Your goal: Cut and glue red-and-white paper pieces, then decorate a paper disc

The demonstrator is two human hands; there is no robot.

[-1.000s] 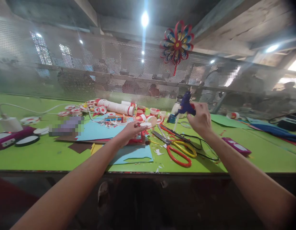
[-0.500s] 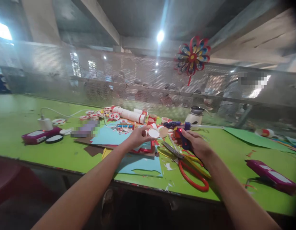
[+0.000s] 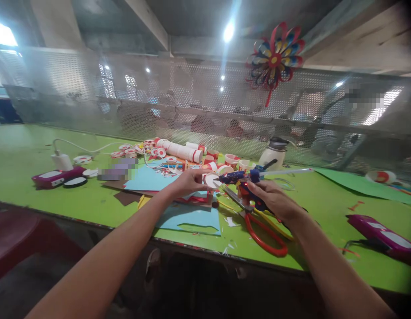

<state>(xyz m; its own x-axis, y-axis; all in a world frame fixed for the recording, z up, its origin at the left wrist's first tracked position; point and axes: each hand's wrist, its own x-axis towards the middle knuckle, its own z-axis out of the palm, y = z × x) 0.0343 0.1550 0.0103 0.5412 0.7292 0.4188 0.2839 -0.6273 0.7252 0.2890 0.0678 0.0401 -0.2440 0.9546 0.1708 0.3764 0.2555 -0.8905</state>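
Note:
My right hand (image 3: 273,199) grips a blue glue gun (image 3: 245,178) with a small red light lit, its nozzle pointing left. A clear glue stick (image 3: 287,171) pokes out of its back to the right. My left hand (image 3: 188,181) pinches a small white paper disc with a red rim (image 3: 212,180) just in front of the nozzle. Both hands hover above the green table (image 3: 318,204), over blue paper sheets (image 3: 148,179) and red-handled scissors (image 3: 263,232).
Red-and-white paper rings and a white roll (image 3: 178,151) lie behind my hands. A white jar with a dark lid (image 3: 273,153) stands at the back. Pink boxes sit at the left (image 3: 54,177) and right (image 3: 380,232). A charger and cable (image 3: 64,159) lie left. A paper pinwheel (image 3: 275,57) hangs on the mesh screen.
My right hand brought the glue gun down from upright to level and turned its nozzle toward the disc in my left hand. My view shifted left and slightly down.

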